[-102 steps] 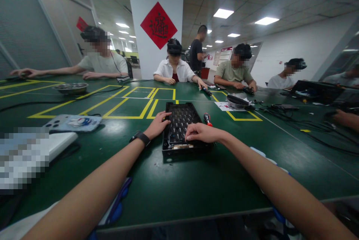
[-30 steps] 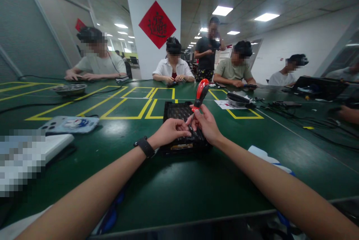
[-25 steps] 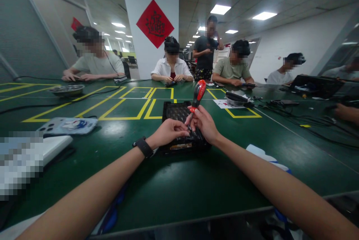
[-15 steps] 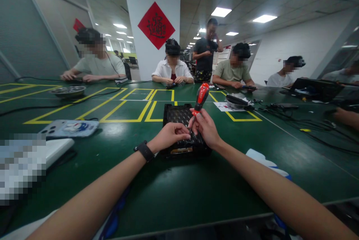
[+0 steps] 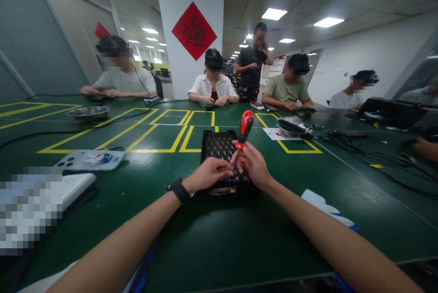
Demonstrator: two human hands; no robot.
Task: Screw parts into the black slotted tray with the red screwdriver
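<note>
A screwdriver (image 5: 245, 128) with a red and black handle stands nearly upright, tilted slightly, its shaft pointing down. My right hand (image 5: 256, 166) is closed around its lower handle and shaft. Close beside the shaft, my left hand (image 5: 209, 173) is closed in a pinch at the tip; whatever lies between its fingers is too small to make out. Both hands are over a black crate-like tray (image 5: 206, 141) with a patterned inside, which rests on the green table. The fingers hide the screwdriver's tip and part of the tray.
A phone in a patterned case (image 5: 91, 159) and a white object (image 5: 77, 185) lie to my left, with a metal bowl (image 5: 88, 112) farther back. Black cables (image 5: 372, 151) spread across the right. White-and-blue items (image 5: 325, 206) lie beside my right forearm. Several people sit around the table.
The whole view has shifted a little, so things appear slightly lower and to the right. The screwdriver handle sits slightly lower relative to the tray. Both hands keep their grips.
</note>
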